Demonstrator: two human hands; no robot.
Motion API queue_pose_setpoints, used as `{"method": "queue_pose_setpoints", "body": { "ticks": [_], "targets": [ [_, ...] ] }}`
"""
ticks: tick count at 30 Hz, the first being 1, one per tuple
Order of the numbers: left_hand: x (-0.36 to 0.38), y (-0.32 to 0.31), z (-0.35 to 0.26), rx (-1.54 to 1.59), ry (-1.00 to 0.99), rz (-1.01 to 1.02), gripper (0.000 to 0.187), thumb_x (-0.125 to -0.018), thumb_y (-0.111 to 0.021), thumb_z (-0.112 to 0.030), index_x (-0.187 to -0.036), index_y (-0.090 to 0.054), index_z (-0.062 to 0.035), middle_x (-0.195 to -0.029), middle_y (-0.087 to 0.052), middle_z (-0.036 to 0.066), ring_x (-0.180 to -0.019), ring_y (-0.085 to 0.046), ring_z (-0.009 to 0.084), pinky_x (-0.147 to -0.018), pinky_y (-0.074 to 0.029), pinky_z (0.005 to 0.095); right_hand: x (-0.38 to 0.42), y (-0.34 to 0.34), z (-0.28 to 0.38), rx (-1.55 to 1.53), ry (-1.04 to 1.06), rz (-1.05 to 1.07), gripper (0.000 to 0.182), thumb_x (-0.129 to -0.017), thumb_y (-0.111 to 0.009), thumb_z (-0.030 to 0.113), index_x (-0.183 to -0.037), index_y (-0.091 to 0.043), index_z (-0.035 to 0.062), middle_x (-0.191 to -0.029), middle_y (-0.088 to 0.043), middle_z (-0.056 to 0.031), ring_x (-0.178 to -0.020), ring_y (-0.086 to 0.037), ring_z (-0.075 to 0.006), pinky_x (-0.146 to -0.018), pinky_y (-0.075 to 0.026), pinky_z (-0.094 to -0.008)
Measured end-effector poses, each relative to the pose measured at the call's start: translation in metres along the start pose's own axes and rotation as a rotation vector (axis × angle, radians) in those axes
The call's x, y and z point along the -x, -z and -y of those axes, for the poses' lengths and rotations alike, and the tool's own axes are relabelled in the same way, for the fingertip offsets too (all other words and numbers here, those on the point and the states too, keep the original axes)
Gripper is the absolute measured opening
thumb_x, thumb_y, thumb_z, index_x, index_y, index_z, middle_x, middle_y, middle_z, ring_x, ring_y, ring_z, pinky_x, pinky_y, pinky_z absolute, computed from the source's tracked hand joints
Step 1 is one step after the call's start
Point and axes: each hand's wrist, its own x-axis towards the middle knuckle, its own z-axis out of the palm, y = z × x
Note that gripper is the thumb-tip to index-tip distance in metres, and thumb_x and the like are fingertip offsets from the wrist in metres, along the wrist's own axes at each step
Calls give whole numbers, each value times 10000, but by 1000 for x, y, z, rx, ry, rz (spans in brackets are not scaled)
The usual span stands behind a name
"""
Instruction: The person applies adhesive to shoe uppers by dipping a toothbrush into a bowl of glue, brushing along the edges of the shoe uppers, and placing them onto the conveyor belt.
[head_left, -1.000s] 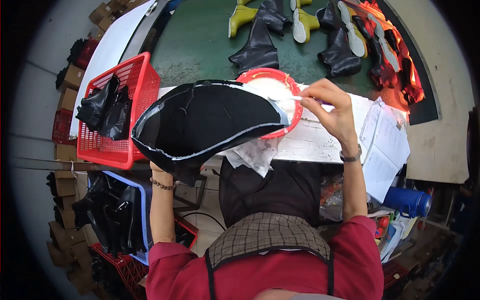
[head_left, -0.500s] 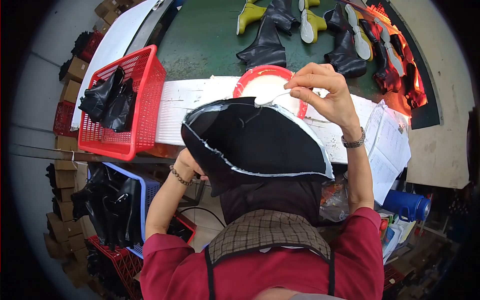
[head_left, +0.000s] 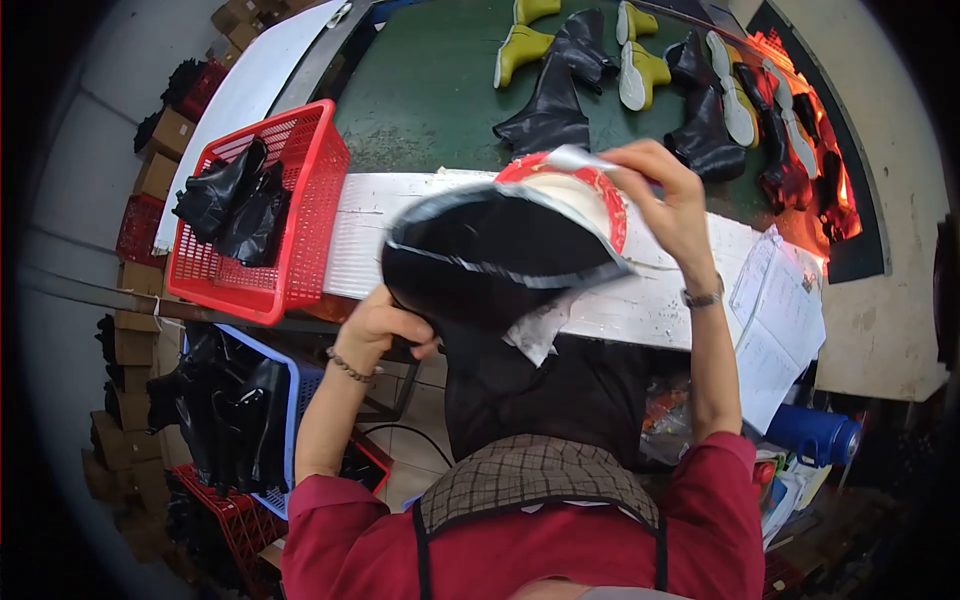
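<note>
My left hand [head_left: 385, 325] holds a black boot upper [head_left: 450, 285] from its left side; white glue lines its rim, and the piece is blurred by motion. In my right hand [head_left: 668, 195] is a small white brush [head_left: 580, 160], pinched between thumb and fingers and also blurred. The brush is above the far rim of a red bowl [head_left: 618, 215] with white glue inside. The boot upper partly covers the bowl's near side. A whitish cloth-like scrap [head_left: 540, 328] shows under the upper.
A red basket [head_left: 318, 210] with black boot pieces is at the left, a blue crate [head_left: 300, 385] below it. Black boots [head_left: 550, 110] and yellow boots [head_left: 522, 52] stand on the green table [head_left: 420, 90]. Papers [head_left: 765, 310] and a blue bottle [head_left: 810, 435] are at the right.
The boot upper has tilted and its opening looks narrower. The brush has left its rim and moved up over the bowl's far edge. More of my left hand now shows.
</note>
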Motion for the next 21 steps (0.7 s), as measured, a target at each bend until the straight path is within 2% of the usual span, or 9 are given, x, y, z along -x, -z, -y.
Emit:
{"method": "queue_pose_setpoints", "body": {
  "ticks": [2, 4, 8, 10, 12, 14, 16, 18, 21],
  "targets": [
    [0, 15, -23, -177, -125, -80, 612, -688, -691, 106, -1289, -574, 86, -1019, -711, 194, -590, -632, 235, -502, -515, 354, 29, 18, -39, -111, -315, -108, 213, -1037, -638, 173, -1124, -724, -2, -858, -687, -14, -709, -576, -39, -572, -419, -213],
    [-15, -2, -45, -427, -317, -347, 709, -706, -704, 125, -1387, -530, 26, -1067, -704, 160, -659, -662, 213, -536, -550, 339, 67, 23, -76, -252, -537, -217, 248, -1082, -580, 213, -1135, -670, -12, -810, -636, 14, -581, -490, -18, -508, -369, -194],
    [-78, 34, -72, -785, -465, -472, 861, -702, -776, 57, -1494, -475, -93, -1099, -695, 127, -794, -684, 161, -620, -579, 322, 118, 5, -106, -166, -643, -394, 234, -1086, -577, 228, -1074, -658, 9, -716, -557, 42, -532, -418, -12, -464, -320, -205],
    [-126, 69, -78, -1050, -602, -494, 860, -695, -784, 23, -1484, -486, -143, -1116, -716, 146, -806, -716, 229, -692, -597, 361, 118, -2, -106, -158, -630, -435, 220, -1076, -598, 220, -1040, -672, 16, -699, -555, 44, -532, -414, -13, -457, -307, -203],
    [-174, 93, -81, -1363, -837, -558, 842, -693, -804, -28, -1464, -497, -170, -1187, -708, 169, -939, -722, 335, -843, -587, 430, 119, -4, -112, -93, -624, -401, 208, -1067, -614, 203, -999, -682, 19, -697, -553, 45, -532, -411, -15, -455, -306, -203],
    [-219, 135, -80, -1493, -941, -505, 838, -693, -833, -75, -1455, -502, -184, -1310, -651, 175, -1176, -630, 427, -1007, -525, 476, 120, -5, -112, -113, -648, -421, 202, -1052, -642, 193, -963, -691, 18, -704, -603, 17, -530, -447, -25, -454, -335, -201],
    [-250, 175, -73, -1662, -585, -607, 890, -682, -868, -125, -1484, -494, -219, -1378, -593, 168, -1329, -511, 435, -1103, -466, 478, 120, -7, -109, -114, -624, -425, 206, -1037, -668, 194, -953, -711, 10, -719, -644, -5, -532, -473, -32, -453, -352, -200],
    [-254, 156, -85, -1685, -103, -629, 914, -687, -884, -180, -1508, -488, -242, -1399, -576, 159, -1326, -493, 454, -1131, -450, 478, 122, -9, -109, -106, -617, -425, 212, -1030, -678, 197, -946, -722, 7, -723, -653, -11, -531, -481, -37, -453, -356, -200],
    [-222, 127, -127, -1878, -395, -523, 577, -778, -794, -220, -1340, -672, -165, -1278, -651, 163, -1202, -579, 413, -1069, -486, 464, 121, -12, -108, -89, -624, -451, 226, -1022, -691, 206, -920, -736, 10, -724, -662, -17, -528, -497, -45, -449, -359, -200]
  ]
}}
